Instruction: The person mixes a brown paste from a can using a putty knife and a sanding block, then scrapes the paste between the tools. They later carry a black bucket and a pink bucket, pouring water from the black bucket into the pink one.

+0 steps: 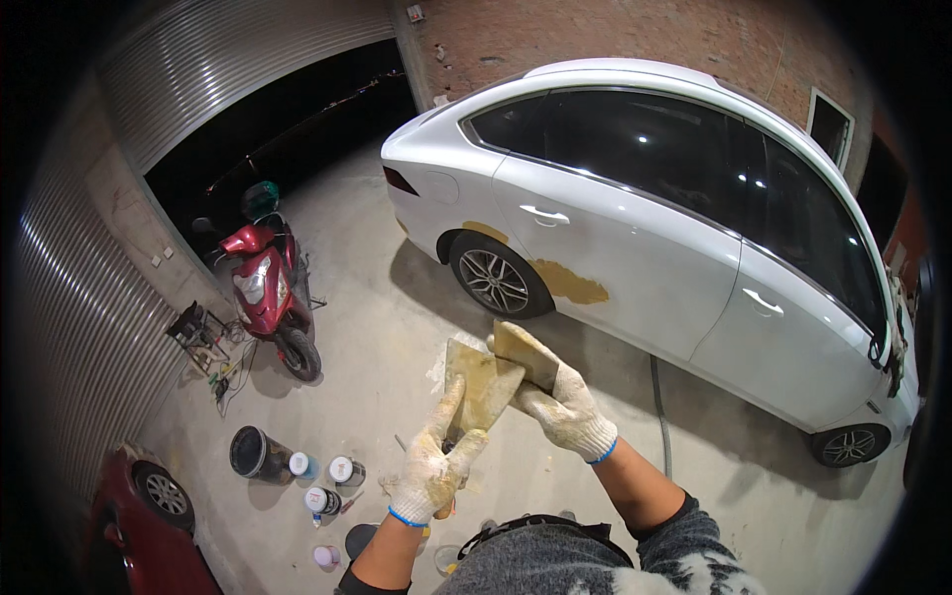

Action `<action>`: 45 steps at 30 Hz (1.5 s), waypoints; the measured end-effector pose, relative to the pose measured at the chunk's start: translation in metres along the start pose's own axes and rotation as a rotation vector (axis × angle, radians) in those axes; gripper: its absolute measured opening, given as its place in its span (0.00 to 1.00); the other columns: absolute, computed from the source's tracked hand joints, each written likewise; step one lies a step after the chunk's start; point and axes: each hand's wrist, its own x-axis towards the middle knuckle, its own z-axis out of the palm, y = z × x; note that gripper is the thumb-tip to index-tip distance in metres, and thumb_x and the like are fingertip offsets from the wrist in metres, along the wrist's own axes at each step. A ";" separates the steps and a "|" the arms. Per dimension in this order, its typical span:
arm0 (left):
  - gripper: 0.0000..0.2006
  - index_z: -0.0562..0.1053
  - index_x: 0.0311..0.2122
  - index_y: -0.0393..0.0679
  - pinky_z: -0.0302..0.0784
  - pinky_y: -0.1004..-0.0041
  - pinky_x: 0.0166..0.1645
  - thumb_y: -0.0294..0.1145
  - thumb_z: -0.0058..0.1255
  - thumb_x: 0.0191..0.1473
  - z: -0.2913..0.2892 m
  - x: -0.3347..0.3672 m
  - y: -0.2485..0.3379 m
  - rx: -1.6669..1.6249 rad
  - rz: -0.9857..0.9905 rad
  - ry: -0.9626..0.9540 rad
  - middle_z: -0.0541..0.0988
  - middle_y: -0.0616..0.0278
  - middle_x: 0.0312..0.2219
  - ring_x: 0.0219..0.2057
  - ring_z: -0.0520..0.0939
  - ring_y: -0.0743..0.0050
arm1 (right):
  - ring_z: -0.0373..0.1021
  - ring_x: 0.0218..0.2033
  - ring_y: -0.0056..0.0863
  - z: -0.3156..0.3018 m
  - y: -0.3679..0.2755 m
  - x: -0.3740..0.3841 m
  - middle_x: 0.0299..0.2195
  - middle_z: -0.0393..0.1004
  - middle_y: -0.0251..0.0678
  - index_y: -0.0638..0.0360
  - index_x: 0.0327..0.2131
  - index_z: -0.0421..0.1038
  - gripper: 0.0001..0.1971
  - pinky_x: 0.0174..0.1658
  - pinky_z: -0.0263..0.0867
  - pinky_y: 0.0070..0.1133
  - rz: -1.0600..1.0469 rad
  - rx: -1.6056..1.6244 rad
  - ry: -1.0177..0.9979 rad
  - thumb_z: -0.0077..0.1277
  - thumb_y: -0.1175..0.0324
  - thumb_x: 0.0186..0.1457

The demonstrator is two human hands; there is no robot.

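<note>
A red car [119, 496] is standing well to the left of the hands; a black bucket [280, 458] is resting nearer them on the concrete floor [372, 397], while a red motor scooter [263, 288] is standing beyond, ahead and left. The gloved left hand [434, 476] is gripping a yellowish spreader plate [483, 387], its edge meeting or overlapping (which, one cannot tell) a darker spreader blade [526, 355] that the gloved right hand [570, 412] is pinching. A tan filler-like patch [570, 285] is showing ahead and slightly right of both, just right of the rear wheel [493, 280]; its long axis is running along the car's length, sloping down rightward, the right hand sitting nearer. The white sedan [684, 288] bearing it is stretching farther right.
</note>
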 end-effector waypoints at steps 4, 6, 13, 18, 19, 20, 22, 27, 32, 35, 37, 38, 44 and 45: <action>0.37 0.55 0.71 0.44 0.64 0.72 0.63 0.28 0.57 0.59 0.011 -0.010 0.012 0.016 -0.080 -0.139 0.67 0.50 0.63 0.61 0.69 0.68 | 0.65 0.61 0.29 -0.003 -0.016 0.010 0.61 0.68 0.39 0.61 0.64 0.62 0.36 0.62 0.63 0.29 -0.278 -0.415 -0.102 0.64 0.72 0.51; 0.37 0.54 0.71 0.42 0.61 0.73 0.64 0.27 0.56 0.59 0.018 -0.016 0.020 -0.042 -0.146 -0.197 0.62 0.52 0.66 0.63 0.66 0.70 | 0.68 0.58 0.30 -0.004 -0.020 0.014 0.60 0.69 0.39 0.61 0.62 0.65 0.37 0.60 0.65 0.28 -0.344 -0.699 -0.106 0.67 0.67 0.48; 0.33 0.52 0.70 0.37 0.69 0.75 0.54 0.29 0.48 0.63 0.028 -0.023 0.018 -0.321 -0.100 -0.295 0.68 0.53 0.57 0.53 0.73 0.70 | 0.77 0.42 0.41 -0.001 -0.024 0.009 0.45 0.80 0.41 0.61 0.52 0.75 0.26 0.48 0.73 0.30 -0.696 -1.062 0.119 0.62 0.75 0.45; 0.27 0.68 0.49 0.39 0.61 0.79 0.19 0.58 0.41 0.65 0.021 -0.031 0.014 -0.795 -0.342 -0.476 0.68 0.67 0.19 0.15 0.65 0.81 | 0.78 0.43 0.41 0.003 -0.029 0.007 0.45 0.80 0.43 0.62 0.48 0.77 0.21 0.46 0.74 0.31 -0.797 -1.241 0.135 0.55 0.79 0.46; 0.30 0.71 0.41 0.41 0.53 0.79 0.13 0.65 0.38 0.64 0.019 -0.031 0.015 -0.804 -0.444 -0.530 0.63 0.71 0.12 0.09 0.58 0.83 | 0.78 0.44 0.41 0.003 -0.031 0.007 0.45 0.80 0.43 0.63 0.48 0.77 0.21 0.46 0.74 0.31 -0.794 -1.279 0.139 0.55 0.79 0.46; 0.31 0.68 0.37 0.44 0.52 0.79 0.13 0.68 0.35 0.63 0.018 -0.028 0.017 -0.838 -0.447 -0.526 0.61 0.72 0.11 0.08 0.57 0.83 | 0.78 0.45 0.39 0.002 -0.032 0.007 0.46 0.80 0.41 0.58 0.47 0.78 0.20 0.46 0.73 0.31 -0.829 -1.308 0.124 0.58 0.75 0.47; 0.34 0.63 0.29 0.49 0.50 0.78 0.12 0.76 0.29 0.59 0.014 -0.023 0.020 -1.014 -0.446 -0.624 0.58 0.74 0.08 0.07 0.55 0.82 | 0.78 0.46 0.37 0.000 -0.035 0.009 0.47 0.80 0.40 0.54 0.47 0.79 0.20 0.47 0.73 0.31 -0.847 -1.384 0.032 0.59 0.73 0.47; 0.34 0.67 0.49 0.42 0.56 0.79 0.14 0.68 0.39 0.61 0.013 -0.016 0.022 -0.707 -0.295 -0.443 0.65 0.71 0.15 0.10 0.62 0.83 | 0.78 0.46 0.35 -0.010 -0.048 0.016 0.46 0.80 0.39 0.54 0.47 0.79 0.18 0.49 0.72 0.31 -0.832 -1.481 0.203 0.58 0.75 0.50; 0.37 0.47 0.73 0.50 0.66 0.77 0.15 0.41 0.50 0.65 0.021 -0.021 0.018 -0.406 -0.154 -0.362 0.71 0.67 0.25 0.13 0.69 0.81 | 0.72 0.47 0.41 -0.008 -0.052 0.013 0.46 0.75 0.39 0.57 0.48 0.77 0.22 0.51 0.69 0.38 -0.782 -1.616 0.324 0.63 0.73 0.46; 0.35 0.48 0.73 0.51 0.67 0.78 0.16 0.40 0.47 0.65 0.020 -0.012 0.020 -0.372 -0.244 -0.242 0.70 0.69 0.24 0.14 0.68 0.83 | 0.72 0.45 0.40 -0.004 -0.047 0.008 0.44 0.74 0.39 0.56 0.48 0.77 0.21 0.50 0.68 0.38 -0.741 -1.665 0.272 0.61 0.73 0.47; 0.37 0.47 0.73 0.47 0.65 0.80 0.15 0.45 0.48 0.65 0.015 -0.008 0.022 -0.426 -0.266 -0.022 0.70 0.69 0.23 0.13 0.68 0.84 | 0.72 0.43 0.38 -0.006 -0.044 0.006 0.41 0.74 0.38 0.54 0.47 0.78 0.20 0.47 0.67 0.37 -0.771 -1.682 0.221 0.61 0.70 0.48; 0.37 0.48 0.72 0.46 0.66 0.80 0.14 0.44 0.49 0.64 0.012 -0.004 0.023 -0.428 -0.209 0.025 0.71 0.68 0.23 0.14 0.69 0.85 | 0.71 0.42 0.37 -0.007 -0.044 0.006 0.40 0.74 0.37 0.54 0.47 0.78 0.20 0.46 0.66 0.36 -0.754 -1.681 0.232 0.60 0.68 0.47; 0.38 0.48 0.72 0.38 0.72 0.75 0.43 0.30 0.50 0.60 0.010 -0.011 0.019 -0.214 -0.113 -0.219 0.73 0.56 0.45 0.40 0.75 0.73 | 0.70 0.40 0.37 -0.016 -0.043 0.004 0.39 0.73 0.35 0.52 0.46 0.77 0.20 0.41 0.64 0.35 -0.768 -1.668 0.363 0.62 0.66 0.46; 0.38 0.47 0.72 0.36 0.73 0.72 0.57 0.27 0.50 0.60 0.011 -0.008 0.016 -0.140 -0.124 -0.269 0.73 0.51 0.54 0.53 0.77 0.68 | 0.70 0.40 0.37 -0.016 -0.043 0.003 0.39 0.72 0.36 0.52 0.46 0.77 0.19 0.42 0.65 0.35 -0.762 -1.666 0.349 0.62 0.67 0.47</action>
